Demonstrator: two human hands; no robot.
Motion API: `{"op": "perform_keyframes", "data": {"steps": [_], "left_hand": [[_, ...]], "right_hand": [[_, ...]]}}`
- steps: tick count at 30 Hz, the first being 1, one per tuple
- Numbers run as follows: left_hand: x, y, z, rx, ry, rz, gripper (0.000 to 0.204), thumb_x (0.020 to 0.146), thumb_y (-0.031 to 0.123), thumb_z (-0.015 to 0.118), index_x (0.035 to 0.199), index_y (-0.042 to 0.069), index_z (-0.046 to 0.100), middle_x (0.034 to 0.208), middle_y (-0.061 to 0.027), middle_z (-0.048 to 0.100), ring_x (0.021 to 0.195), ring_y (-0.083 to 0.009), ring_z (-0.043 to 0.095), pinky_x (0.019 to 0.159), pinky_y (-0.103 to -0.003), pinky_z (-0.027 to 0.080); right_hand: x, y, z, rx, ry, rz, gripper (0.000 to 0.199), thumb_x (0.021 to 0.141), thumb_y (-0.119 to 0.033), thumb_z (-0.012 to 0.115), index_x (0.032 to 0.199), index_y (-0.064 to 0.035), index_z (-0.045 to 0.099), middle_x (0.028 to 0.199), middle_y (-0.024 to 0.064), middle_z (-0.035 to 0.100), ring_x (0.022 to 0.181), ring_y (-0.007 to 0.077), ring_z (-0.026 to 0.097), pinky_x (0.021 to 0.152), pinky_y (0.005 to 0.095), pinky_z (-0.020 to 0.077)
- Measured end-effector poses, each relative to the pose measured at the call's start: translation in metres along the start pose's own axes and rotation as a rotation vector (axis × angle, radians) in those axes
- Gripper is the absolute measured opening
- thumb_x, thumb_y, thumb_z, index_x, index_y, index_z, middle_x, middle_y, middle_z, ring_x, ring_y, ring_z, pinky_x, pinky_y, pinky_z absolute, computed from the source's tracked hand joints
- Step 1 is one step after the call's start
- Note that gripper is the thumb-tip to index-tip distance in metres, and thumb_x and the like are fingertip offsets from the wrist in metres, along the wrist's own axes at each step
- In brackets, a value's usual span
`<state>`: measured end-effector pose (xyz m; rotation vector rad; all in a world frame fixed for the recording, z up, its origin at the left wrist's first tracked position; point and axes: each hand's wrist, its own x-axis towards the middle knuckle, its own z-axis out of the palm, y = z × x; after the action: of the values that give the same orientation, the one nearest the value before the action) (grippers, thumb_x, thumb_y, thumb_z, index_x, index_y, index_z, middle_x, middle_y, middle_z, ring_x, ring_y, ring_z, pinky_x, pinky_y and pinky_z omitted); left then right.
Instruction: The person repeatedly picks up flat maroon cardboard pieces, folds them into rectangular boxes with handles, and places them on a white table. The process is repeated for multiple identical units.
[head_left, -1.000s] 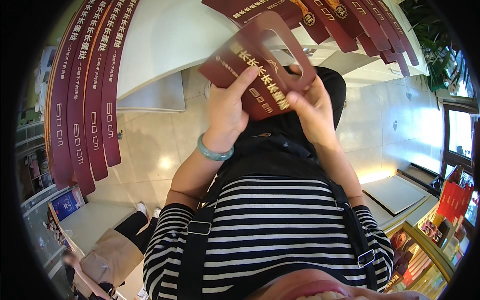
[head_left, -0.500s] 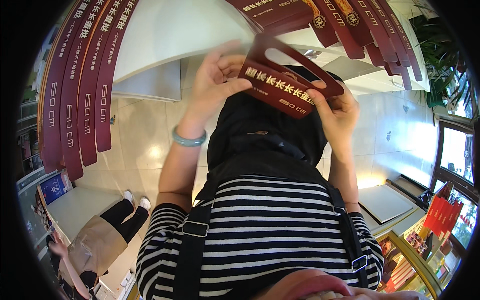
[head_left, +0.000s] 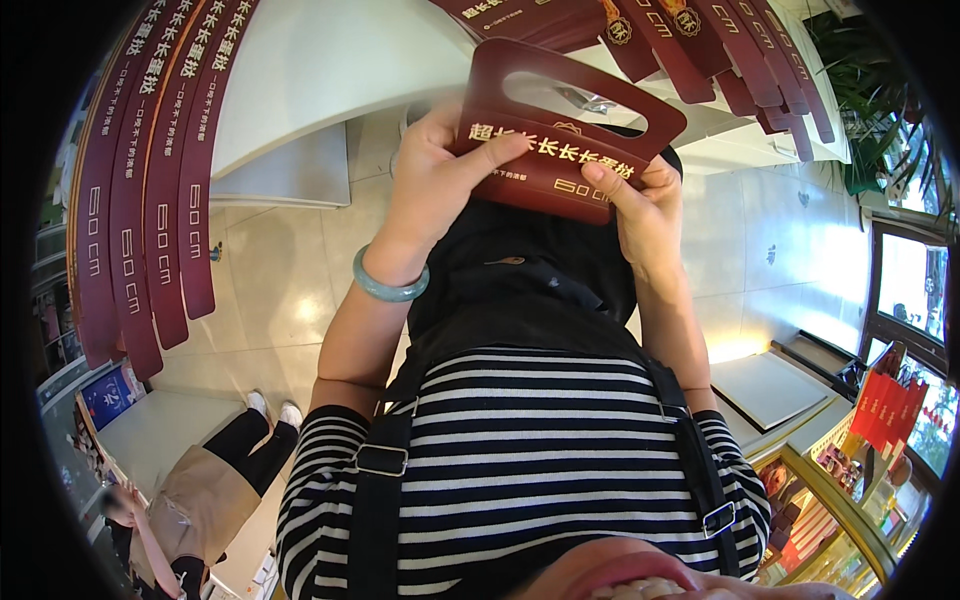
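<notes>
A maroon handled carton (head_left: 565, 165) is being clamped in the fingers of left hand (head_left: 435, 165) and right hand (head_left: 648, 210) — seemingly being straightened. Next, even pressure is being called for.

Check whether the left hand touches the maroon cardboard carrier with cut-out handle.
Touching: the head view shows the left hand gripping the maroon cardboard carrier, thumb across its front.

Handled carton (head_left: 562, 165): smooth, low-sheen paperboard. Tabletop (head_left: 300, 90): smooth; flat cartons (head_left: 165, 230) along its left edge, apparently paperboard too, though seen obliquely. Floor tile (head_left: 290, 270) glossy; bangle (head_left: 391, 292) polished.
</notes>
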<state>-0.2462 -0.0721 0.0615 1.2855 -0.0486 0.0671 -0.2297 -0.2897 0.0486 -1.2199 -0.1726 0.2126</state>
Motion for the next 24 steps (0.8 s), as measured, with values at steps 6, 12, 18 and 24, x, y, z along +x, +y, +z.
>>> {"op": "perform_keyframes", "data": {"steps": [6,12,18,24], "left_hand": [[0.005,0.004,-0.023,0.063,-0.082,-0.048,0.019,0.096,0.010,0.070,0.110,-0.002,0.071,0.098,-0.0054,0.075,0.085,-0.0078,0.067,0.078,-0.023,0.053],[0.012,0.036,-0.026,0.840,-0.273,0.089,0.021,0.093,0.017,0.073,0.102,-0.002,0.072,0.082,-0.0035,0.073,0.071,-0.0097,0.062,0.066,-0.024,0.049],[0.001,0.047,-0.006,0.922,-0.293,0.409,0.021,0.085,0.018,0.079,0.100,0.004,0.073,0.096,-0.0077,0.073,0.083,-0.0207,0.070,0.071,-0.032,0.053],[-0.018,0.012,-0.001,0.077,0.256,0.424,0.059,0.076,0.012,0.088,0.127,-0.003,0.063,0.129,-0.0163,0.065,0.108,-0.0201,0.067,0.090,-0.033,0.054]], "right_hand": [[0.000,0.009,-0.013,-0.044,-0.032,0.066,0.030,0.089,0.002,0.074,0.118,0.0033,0.068,0.108,0.0112,0.075,0.099,0.0138,0.068,0.091,0.0289,0.0548],[0.014,-0.006,-0.026,-0.163,0.057,-0.308,0.094,0.073,-0.003,0.088,0.153,-0.0052,0.038,0.138,0.0188,0.060,0.121,0.0270,0.063,0.104,0.0383,0.0493],[0.004,-0.035,0.017,-0.366,-0.241,0.073,0.051,0.075,0.002,0.085,0.123,-0.0003,0.067,0.107,0.0065,0.074,0.095,0.0101,0.068,0.088,0.0257,0.0540],[0.003,-0.015,-0.002,-0.228,0.021,-0.076,0.028,0.080,0.009,0.078,0.105,0.0002,0.071,0.087,0.0033,0.072,0.073,0.0063,0.062,0.073,0.0222,0.0493]]}}
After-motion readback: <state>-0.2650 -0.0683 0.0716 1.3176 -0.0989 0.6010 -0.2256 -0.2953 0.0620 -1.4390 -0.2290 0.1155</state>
